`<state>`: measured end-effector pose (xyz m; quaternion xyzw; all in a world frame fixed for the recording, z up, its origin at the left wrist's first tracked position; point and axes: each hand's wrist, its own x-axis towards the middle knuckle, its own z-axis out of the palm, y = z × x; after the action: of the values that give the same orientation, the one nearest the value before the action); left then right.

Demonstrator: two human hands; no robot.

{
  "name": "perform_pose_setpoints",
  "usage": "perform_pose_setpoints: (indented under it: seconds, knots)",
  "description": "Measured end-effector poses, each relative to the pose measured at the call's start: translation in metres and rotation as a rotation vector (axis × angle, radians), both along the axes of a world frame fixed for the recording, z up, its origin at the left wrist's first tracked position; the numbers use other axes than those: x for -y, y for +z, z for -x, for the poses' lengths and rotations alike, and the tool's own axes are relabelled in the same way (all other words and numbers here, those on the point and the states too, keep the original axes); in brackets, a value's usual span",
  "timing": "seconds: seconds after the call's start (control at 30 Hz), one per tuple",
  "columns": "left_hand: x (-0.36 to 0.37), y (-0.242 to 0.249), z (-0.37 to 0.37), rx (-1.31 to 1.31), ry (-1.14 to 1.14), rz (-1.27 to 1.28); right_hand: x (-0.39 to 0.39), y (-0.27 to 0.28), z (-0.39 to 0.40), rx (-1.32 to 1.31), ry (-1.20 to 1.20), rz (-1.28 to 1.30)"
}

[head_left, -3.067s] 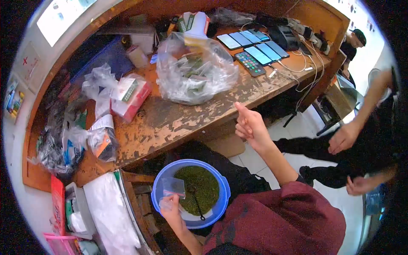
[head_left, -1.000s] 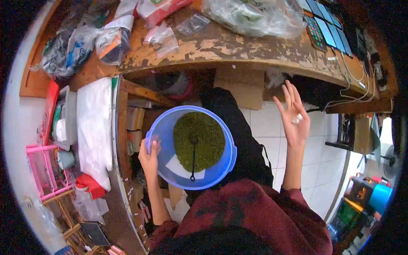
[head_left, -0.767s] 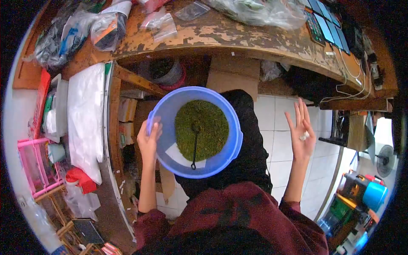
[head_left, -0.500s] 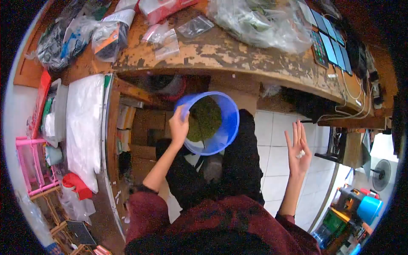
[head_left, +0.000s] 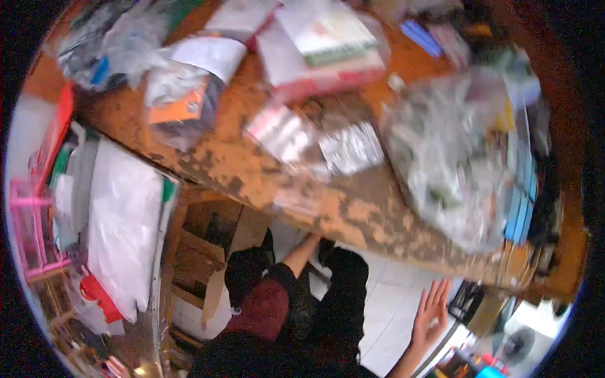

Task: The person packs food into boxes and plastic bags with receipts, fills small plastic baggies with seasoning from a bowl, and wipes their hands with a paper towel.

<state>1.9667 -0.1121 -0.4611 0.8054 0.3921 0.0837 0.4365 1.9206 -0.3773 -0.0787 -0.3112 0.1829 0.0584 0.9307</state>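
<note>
1. Two hands show in a blurred, tilted view. The left hand (head_left: 310, 241) reaches forward under the edge of the wooden tabletop (head_left: 353, 214); its fingers are hidden by that edge, so I cannot tell whether they are spread or closed, or on what.
2. The right hand (head_left: 430, 310) is raised, palm open, fingers (head_left: 439, 293) spread wide and holding nothing visible, over the white tiled floor (head_left: 384, 315).
3. Nearest the left fingers, just above them on the tabletop, lie small clear zip bags (head_left: 315, 142); a large clear plastic bag (head_left: 454, 164) sits up and to the right, closer to the right hand's side.
4. Left hand is nearer the small bags.
</note>
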Motion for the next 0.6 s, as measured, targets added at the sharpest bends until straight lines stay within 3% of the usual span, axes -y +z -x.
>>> perform_pose_setpoints:
  seconds: [0.03,0.07,0.13,0.33,0.37,0.43,0.47,0.5,0.53,0.57,0.6]
  knots:
    - [0.002,-0.001,0.001,-0.089,-0.041,0.053,0.003,0.006,-0.004,0.013,0.014,-0.001]
    - [0.002,0.001,0.004,-0.174,-0.091,0.114,-0.016,0.034,-0.017,-0.117,-0.17,-0.181]
    - [0.0,0.013,0.015,-0.345,-0.231,0.23,-0.024,0.058,-0.032,-0.163,-0.244,-0.076]
    - [-0.021,0.138,0.078,-0.709,-0.782,0.516,-0.044,0.155,-0.083,-0.036,-0.075,-0.141]
    - [-0.033,0.167,0.086,-0.729,-0.903,0.57,-0.045,0.165,-0.092,0.069,0.092,-0.072]
    - [-0.088,0.257,0.081,-0.65,-1.123,0.793,-0.062,0.193,-0.115,0.059,0.088,-0.127]
    - [-0.129,0.373,0.056,-0.691,-0.951,1.04,-0.072,0.205,-0.126,0.033,0.067,-0.156]
    - [-0.18,0.431,0.039,-0.271,-1.097,1.196,-0.081,0.213,-0.136,0.067,0.094,-0.129]
    - [-0.239,0.456,0.02,0.312,-1.369,0.524,-0.093,0.219,-0.143,0.066,0.107,-0.14]
    - [-0.294,0.495,0.006,0.133,-1.074,-0.017,-0.108,0.226,-0.15,0.084,0.076,-0.147]
    - [-0.349,0.534,-0.009,-0.184,-0.776,-0.401,-0.122,0.229,-0.156,0.102,0.037,-0.154]
